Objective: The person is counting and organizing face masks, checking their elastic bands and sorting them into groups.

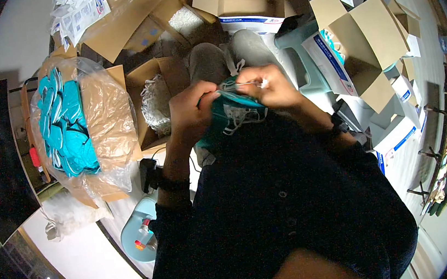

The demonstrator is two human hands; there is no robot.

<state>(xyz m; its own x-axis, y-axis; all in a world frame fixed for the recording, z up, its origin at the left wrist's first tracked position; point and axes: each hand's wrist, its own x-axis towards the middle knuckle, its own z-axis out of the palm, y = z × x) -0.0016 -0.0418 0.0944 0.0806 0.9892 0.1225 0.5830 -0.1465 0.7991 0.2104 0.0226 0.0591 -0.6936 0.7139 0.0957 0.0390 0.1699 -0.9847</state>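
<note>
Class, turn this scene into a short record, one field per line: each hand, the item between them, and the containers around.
Left hand: the left hand pinches a teal piece by its edge
Right hand: the right hand is at the same piece; blurred, exact grip unclear
Below hands: loose white straps
Far left: plastic sheeting beside heaped teal pieces
Near left: brown carton holding white strands
Right: open carton beside a pale stool

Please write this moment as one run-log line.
left hand: pinching teal mask | right hand: at white strap, grip blurred | left side: bagged teal pile | ahead: open carton
</note>
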